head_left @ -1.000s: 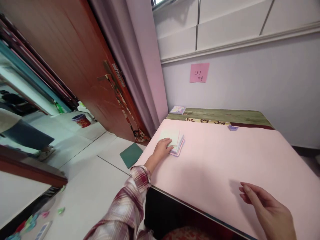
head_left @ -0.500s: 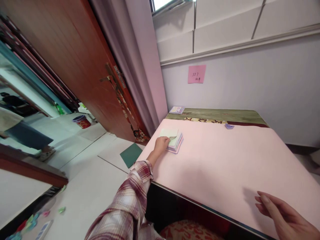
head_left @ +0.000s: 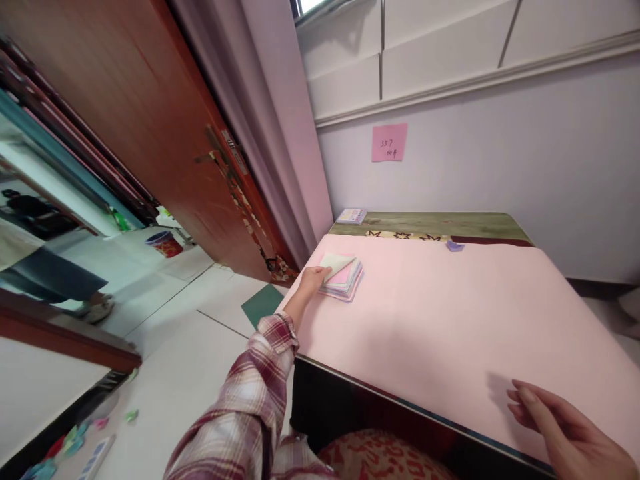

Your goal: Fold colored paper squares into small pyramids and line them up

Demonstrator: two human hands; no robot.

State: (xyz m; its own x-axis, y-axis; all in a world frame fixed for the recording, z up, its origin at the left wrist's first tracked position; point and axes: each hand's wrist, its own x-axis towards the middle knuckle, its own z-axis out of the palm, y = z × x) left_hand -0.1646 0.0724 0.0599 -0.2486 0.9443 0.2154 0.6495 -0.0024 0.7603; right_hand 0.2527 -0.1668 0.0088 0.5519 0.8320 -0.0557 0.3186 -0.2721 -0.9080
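My left hand (head_left: 313, 280) pinches the near corner of a pale green paper sheet (head_left: 336, 265) on top of a stack of coloured square paper (head_left: 345, 288). The sheet is folded back at an angle, and pink paper shows under it. The stack lies at the left side of the pink-covered table (head_left: 440, 320). Over the right front of the table hovers my right hand (head_left: 565, 427), fingers loosely bent and apart from the thumb, holding nothing.
A small purple folded paper (head_left: 455, 246) lies near the back edge of the pink cover. A printed pack (head_left: 351, 216) sits at the back left corner. A pink note (head_left: 389, 142) is on the wall. Left stand a wooden door (head_left: 150, 120) and a person (head_left: 50, 267).
My left hand has drawn the pale green sheet up and towards the left, uncovering pink paper on the stack. The right hand stays almost where it was.
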